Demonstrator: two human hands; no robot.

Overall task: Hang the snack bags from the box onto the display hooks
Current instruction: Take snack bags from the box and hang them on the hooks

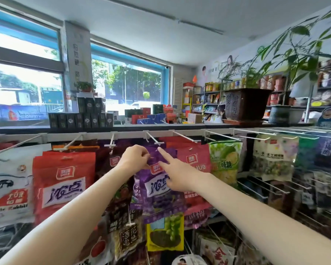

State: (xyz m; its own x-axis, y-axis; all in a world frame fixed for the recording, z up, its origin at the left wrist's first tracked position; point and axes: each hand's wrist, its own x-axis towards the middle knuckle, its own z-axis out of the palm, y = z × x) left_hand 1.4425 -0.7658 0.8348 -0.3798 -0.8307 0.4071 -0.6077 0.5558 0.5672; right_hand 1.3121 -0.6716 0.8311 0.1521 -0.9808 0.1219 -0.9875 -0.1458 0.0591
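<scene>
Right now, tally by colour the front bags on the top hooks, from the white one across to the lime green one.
white bag: 1
red bag: 1
maroon bag: 1
purple bag: 1, pinched by the left hand
pink bag: 1
green bag: 1
Total: 6

View: one wide-angle head camera, worn by the person.
Facing: forward and slightly up at the display hooks (154,139), with windows (125,83) and ceiling above.
Nearness: close; both forearms reach in from the bottom edge to the purple snack bag (159,188).
Distortion: straight lines bow toward the edges.
</scene>
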